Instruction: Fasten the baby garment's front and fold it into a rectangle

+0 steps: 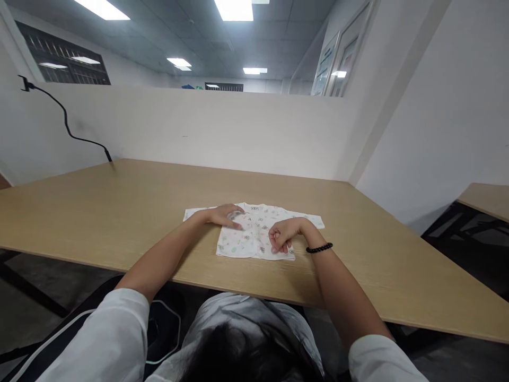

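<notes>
A small white baby shirt (pixel 246 241) with a scattered coloured print lies spread on the wooden table, neckline away from me and long sleeves out to both sides. My left hand (pixel 226 215) rests on its upper left part, fingers stretched out and thumb apart. Over the lower right part of the shirt, my right hand (pixel 281 234) is closed, its fingers curled down against the cloth. Whether any fabric is pinched in them is hidden. A black beaded bracelet (pixel 319 248) circles my right wrist.
The wooden table (pixel 159 185) reaches back to a low white partition (pixel 230 132). At the far left a black gooseneck holder (pixel 67 124) rises from the table edge. Another table (pixel 487 199) stands to the right. A white cable (pixel 175 339) hangs below the front edge.
</notes>
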### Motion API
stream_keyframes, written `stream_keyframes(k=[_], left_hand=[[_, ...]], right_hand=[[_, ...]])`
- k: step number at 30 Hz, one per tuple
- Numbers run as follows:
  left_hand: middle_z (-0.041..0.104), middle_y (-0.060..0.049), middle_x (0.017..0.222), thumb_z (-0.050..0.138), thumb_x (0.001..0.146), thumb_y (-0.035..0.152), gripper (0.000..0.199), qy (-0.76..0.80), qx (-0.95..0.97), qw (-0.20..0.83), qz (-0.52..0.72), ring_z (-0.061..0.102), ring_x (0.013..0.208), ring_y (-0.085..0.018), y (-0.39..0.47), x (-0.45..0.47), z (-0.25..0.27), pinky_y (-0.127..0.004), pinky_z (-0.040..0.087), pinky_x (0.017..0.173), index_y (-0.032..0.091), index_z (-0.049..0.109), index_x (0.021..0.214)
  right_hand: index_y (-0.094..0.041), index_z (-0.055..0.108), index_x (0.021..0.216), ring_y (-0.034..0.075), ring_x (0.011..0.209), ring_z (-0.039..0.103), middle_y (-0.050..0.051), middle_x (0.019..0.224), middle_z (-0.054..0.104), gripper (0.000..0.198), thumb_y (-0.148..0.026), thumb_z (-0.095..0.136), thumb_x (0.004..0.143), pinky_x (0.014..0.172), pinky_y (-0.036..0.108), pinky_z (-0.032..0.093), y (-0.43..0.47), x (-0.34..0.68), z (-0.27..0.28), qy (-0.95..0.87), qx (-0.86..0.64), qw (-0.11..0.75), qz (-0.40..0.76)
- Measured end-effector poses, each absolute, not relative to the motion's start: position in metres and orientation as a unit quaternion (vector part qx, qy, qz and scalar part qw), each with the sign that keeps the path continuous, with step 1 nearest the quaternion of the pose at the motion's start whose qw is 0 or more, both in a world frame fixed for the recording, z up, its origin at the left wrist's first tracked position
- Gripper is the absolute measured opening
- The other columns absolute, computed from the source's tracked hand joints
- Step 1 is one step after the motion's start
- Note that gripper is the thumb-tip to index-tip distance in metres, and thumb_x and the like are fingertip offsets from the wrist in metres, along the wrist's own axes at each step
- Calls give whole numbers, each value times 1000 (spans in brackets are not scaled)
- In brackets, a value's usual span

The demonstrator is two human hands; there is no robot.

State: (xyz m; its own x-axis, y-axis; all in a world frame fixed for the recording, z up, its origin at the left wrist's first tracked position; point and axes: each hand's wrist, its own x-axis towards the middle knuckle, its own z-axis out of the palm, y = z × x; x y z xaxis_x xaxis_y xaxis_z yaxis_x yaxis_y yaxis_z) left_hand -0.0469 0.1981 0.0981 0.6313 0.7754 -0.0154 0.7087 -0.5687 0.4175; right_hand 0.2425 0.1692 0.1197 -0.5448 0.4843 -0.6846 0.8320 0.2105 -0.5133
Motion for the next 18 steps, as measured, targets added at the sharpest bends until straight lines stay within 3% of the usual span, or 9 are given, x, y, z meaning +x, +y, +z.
stream_keyframes(k=[2,4,7,12,15,18], left_hand=[[55,-12,136,57,80,61,64,479,849,144,169,50,124,-31,209,-57,95,-37,37,104,20,57,129],[61,-15,127,53,83,54,53,542,810,68,213,54,119,-33,222,-70,91,-39,38,101,17,62,120],[64,-18,123,51,84,51,50,613,768,18,186,56,117,-35,237,-91,83,-41,40,99,16,64,117],[41,-20,149,46,82,65,76,652,747,84,103,34,138,-41,243,-108,66,-53,29,107,19,47,142],[28,-21,155,41,82,72,84,674,727,111,61,20,143,-44,240,-107,60,-62,19,108,22,38,148],[24,-20,157,38,82,74,86,675,727,114,47,15,144,-43,238,-105,59,-62,16,110,22,35,150]], right_hand=[[-16,64,91,22,82,66,8,87,69,54,-62,75,67,69,28,49,175,249,118,777,522,79,-343],[-14,63,105,29,98,63,14,103,68,51,-60,61,82,80,34,48,181,257,112,759,629,-39,-163],[-14,49,133,34,127,45,21,135,51,57,-55,41,95,99,47,39,191,269,94,715,689,-115,-11],[-30,27,153,38,145,13,11,160,19,77,-74,22,90,107,69,13,201,289,67,689,717,-47,-96],[-36,22,154,38,147,6,6,162,12,83,-81,19,85,107,72,5,205,297,63,673,730,-26,-115],[-37,18,154,37,147,1,4,162,8,86,-84,20,82,106,73,1,207,303,64,656,745,-16,-120]])
